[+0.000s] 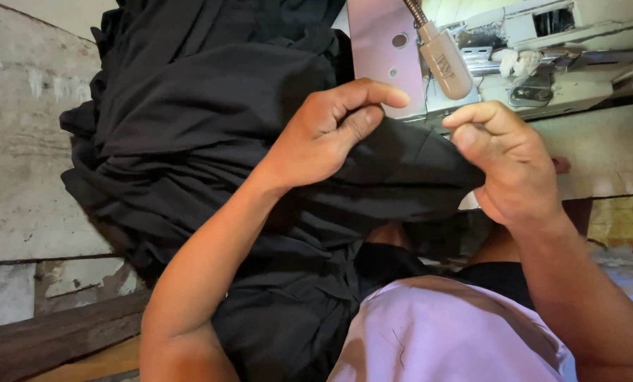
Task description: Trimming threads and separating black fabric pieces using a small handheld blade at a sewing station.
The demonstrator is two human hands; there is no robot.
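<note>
Both hands pinch black fabric [210, 120] taut between them before a sewing machine [543, 64]: left hand [323, 134] fingers closed on a fold, right hand [507, 163] fisted around its edge, likely aligning a seam.

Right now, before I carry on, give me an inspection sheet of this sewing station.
Surface: worn pale table, mostly covered by cloth.
Job's things: black fabric heaped across the table and down into the lap; one edge stretched between both hands.
Clutter: nothing seen loose on the table.
Grippers: left hand pinches the fabric edge with thumb and forefinger; right hand is closed on the same edge.
Cables: flexible metal lamp neck with a beige lamp head; no loose cords seen.
Surroundings: grey-white sewing machine just beyond the hands; wooden plank at lower left.
</note>
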